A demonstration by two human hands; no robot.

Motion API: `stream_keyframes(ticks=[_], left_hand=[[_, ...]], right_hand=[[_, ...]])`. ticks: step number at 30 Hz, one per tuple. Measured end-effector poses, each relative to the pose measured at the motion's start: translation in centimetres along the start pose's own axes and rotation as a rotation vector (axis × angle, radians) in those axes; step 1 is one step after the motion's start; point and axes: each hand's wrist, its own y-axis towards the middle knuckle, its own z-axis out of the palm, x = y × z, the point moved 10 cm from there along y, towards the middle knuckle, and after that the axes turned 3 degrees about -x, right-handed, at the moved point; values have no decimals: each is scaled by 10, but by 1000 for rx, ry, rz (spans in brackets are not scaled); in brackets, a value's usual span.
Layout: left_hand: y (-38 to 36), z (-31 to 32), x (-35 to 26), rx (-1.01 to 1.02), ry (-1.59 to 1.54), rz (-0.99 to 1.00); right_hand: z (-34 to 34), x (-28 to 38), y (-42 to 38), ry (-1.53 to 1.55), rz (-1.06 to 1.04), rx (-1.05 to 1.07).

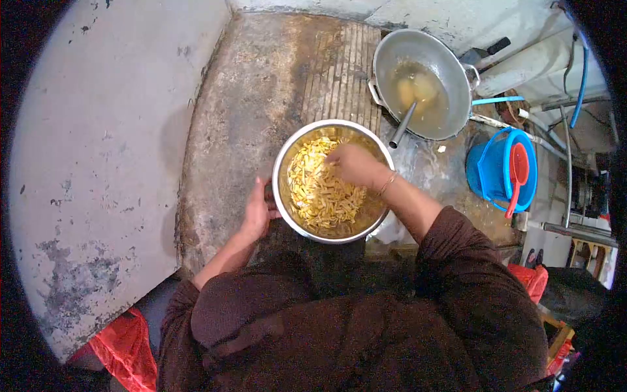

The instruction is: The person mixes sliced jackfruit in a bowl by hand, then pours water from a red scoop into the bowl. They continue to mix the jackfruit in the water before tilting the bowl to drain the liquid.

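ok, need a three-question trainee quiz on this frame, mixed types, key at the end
1. Which hand reaches into the steel bowl? A) left B) right C) both
2. True or false: the red dipper lies in the wok.
3. Fill in: the cut pieces in the bowl look mostly ____ in colour.

Key
1. B: the right hand is inside; the left hand is at the bowl's outer side.
2. False: the red dipper is in the blue bucket.
3. Yellow.

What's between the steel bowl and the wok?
In the head view, a grey handle juts from the wok over its rim toward the steel bowl; whether it touches the bowl is unclear.
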Motion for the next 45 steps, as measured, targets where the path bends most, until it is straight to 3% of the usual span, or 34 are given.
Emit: stream_keyframes(ticks=[2, 6, 8, 10, 12, 15, 16, 17, 18, 20, 22, 24, 26, 27, 28, 29, 31, 33, 34, 35, 37, 38, 39, 41, 43, 45], left_hand=[[-12, 2, 9, -23, -58, 60], [-30, 23, -5, -19, 0, 154], [-33, 17, -30, -89, 493, 428], [-21, 19, -45, -74, 520, 519], [-21, 21, -53, -58, 450, 468], [-9, 22, -63, -37, 391, 408], [-3, 19, -64, -32, 382, 383], [9, 7, -69, -125, 592, 465], [17, 5, -65, -101, 467, 372], [21, 1, -62, -87, 256, 224], [14, -6, -54, -138, 144, 131], [-2, -9, -28, -209, 99, 65], [-23, 19, -19, -148, -119, 263], [-28, 21, -11, -193, -147, 135], [-35, 20, -1, -242, -181, 5], [-33, 17, -9, -256, -64, 103], [-24, 11, -30, -273, 177, 295], [-14, 3, -31, -251, 78, 246], [-8, -4, -32, -240, 30, 223], [19, -16, -11, -203, -123, 210], [13, -13, -39, -279, 213, 292], [10, -9, -53, -309, 381, 331], [12, -4, -57, -286, 353, 316], [15, 4, -61, -249, 293, 282], [45, -2, -50, -141, 277, 218], [45, 1, -51, -121, 243, 193]], right_hand=[[-25, -24, 7, -72, 209, -72], [-3, -23, 23, -62, 246, -138], [28, -21, 40, 38, 328, -220], [50, 16, 57, 147, 231, -138], [72, 74, 53, 3, -31, 61], [124, 80, 25, -200, -341, 185], [119, 85, 11, -187, -357, 228], [112, 87, -7, -173, -373, 274], [100, 90, -21, -158, -387, 323], [62, 67, -10, -36, -200, 355], [-1, 40, 7, 187, -286, -56], [-6, 2, 35, -48, -48, 65], [-5, -16, 54, -114, -9, -76], [-2, -16, 61, -147, 9, -143], [10, -12, 68, -96, 90, -81], [24, -3, 77, -46, 172, -17], [95, 44, 79, -126, -101, 95], [115, 89, 45, -105, -214, 121], [111, 101, 25, -51, -297, 216], [120, 100, 7, -155, -287, 443], [77, 110, -23, -176, -521, 127], [66, 102, -35, -222, -569, 81], [54, 94, -48, -269, -614, 32], [48, 56, -36, -337, -487, 225], [40, 10, -11, -242, -140, 505], [1, 13, 22, -153, -248, 324]])
